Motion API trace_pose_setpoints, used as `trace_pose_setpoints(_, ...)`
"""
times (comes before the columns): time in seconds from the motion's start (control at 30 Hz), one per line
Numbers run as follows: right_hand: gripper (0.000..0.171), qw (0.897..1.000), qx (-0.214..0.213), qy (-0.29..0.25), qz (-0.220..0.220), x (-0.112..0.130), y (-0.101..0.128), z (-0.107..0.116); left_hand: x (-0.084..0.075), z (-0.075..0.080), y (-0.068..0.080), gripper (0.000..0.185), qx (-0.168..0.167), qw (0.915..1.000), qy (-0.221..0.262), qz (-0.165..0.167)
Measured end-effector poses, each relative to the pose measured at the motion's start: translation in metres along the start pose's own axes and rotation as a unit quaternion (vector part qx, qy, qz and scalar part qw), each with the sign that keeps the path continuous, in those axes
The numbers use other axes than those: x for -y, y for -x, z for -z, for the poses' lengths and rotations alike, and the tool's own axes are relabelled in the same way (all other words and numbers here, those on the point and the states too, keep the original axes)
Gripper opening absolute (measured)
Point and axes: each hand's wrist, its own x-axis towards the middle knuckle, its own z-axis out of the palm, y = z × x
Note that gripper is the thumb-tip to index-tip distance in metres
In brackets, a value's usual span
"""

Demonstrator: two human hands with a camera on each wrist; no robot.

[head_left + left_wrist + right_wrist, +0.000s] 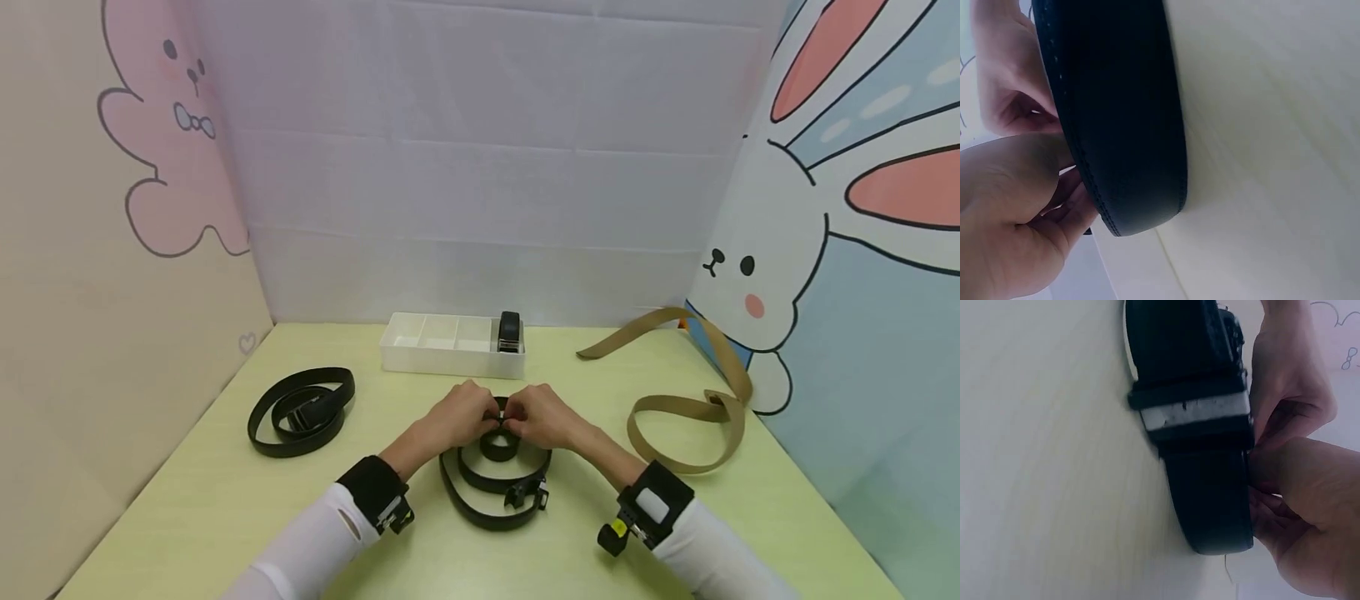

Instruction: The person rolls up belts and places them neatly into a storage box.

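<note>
Standing on edge on table (570,567): black belt (491,523), coiled between left hand (471,410) and right hand (542,417), both equally close; outer loops and buckle (517,497) on near side. Fingers narrow, pinching coil's far part.

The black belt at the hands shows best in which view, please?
The head view, showing most of the black belt; left wrist shows only a stitched stretch, right wrist a close stretch with a pale band.
</note>
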Motion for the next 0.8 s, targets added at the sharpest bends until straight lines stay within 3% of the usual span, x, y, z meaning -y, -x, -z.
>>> trace_pose_setpoints(0.1, 0.008, 0.999, -0.037, 0.005, 0.036, 0.015, 0.007, 0.0, 0.004, -0.002, 0.005, 0.018, -0.003, 0.9999, -0.015, 0.0)
trace_pose_setpoints(0.13, 0.009, 0.997, -0.048, 0.005, 0.056, 0.023, 0.01, -0.001, -0.006, 0.008, 0.009, 0.018, 0.001, 0.9998, -0.014, 0.01)
trace_pose_setpoints(0.17, 0.009, 0.995, -0.053, 0.003, 0.08, 0.033, 0.014, -0.003, -0.005, 0.008, 0.01, 0.02, -0.001, 0.9997, -0.021, 0.014)
trace_pose_setpoints(0.3, 0.016, 0.987, 0.007, 0.023, 0.161, 0.076, 0.027, -0.015, -0.001, 0.009, 0.017, 0.026, -0.008, 0.9984, -0.046, 0.031)
trace_pose_setpoints(0.4, 0.023, 0.975, 0.043, 0.107, 0.188, 0.099, 0.036, -0.025, -0.001, 0.011, 0.022, 0.023, -0.01, 0.9979, -0.056, 0.033)
trace_pose_setpoints(0.53, 0.018, 0.972, 0.036, 0.162, 0.165, 0.109, 0.043, -0.03, -0.001, 0.014, 0.027, 0.018, -0.012, 0.9981, -0.054, 0.027)
trace_pose_setpoints(0.67, 0.012, 0.985, 0.053, 0.118, 0.113, 0.101, 0.046, -0.025, 0.002, 0.018, 0.032, 0.017, -0.012, 0.9979, -0.057, 0.027)
trace_pose_setpoints(0.8, 0.012, 0.986, 0.063, 0.126, 0.087, 0.083, 0.052, -0.015, 0.007, 0.022, 0.036, 0.018, -0.011, 0.998, -0.058, 0.022)
